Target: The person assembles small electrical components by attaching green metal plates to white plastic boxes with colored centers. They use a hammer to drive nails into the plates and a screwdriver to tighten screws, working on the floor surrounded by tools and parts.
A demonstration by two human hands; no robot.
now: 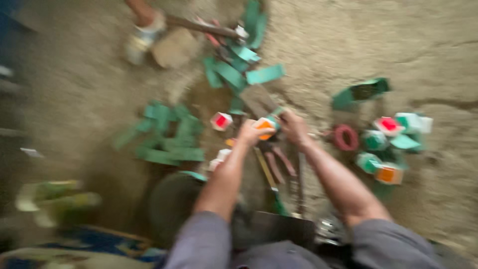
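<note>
Both hands met over the dirt floor (438,45), closed together on a small box (265,126) with an orange face and green edge. The left hand (250,133) gripped it from the near side, fingers curled round it, while the right hand (294,127) pinched its far end; the picture was blurred, so finer finger placement could not be told. Just to the left of the held box lay another small box (220,121) with a red face, on the ground. A heap of flat green cardboard pieces (169,137) sat farther left, and more green strips (236,65) lay above the hands. To the right was a red ring (345,137) beside a cluster of finished boxes (391,144) in green, red and orange. Another person's foot (142,35) showed at the top.
</note>
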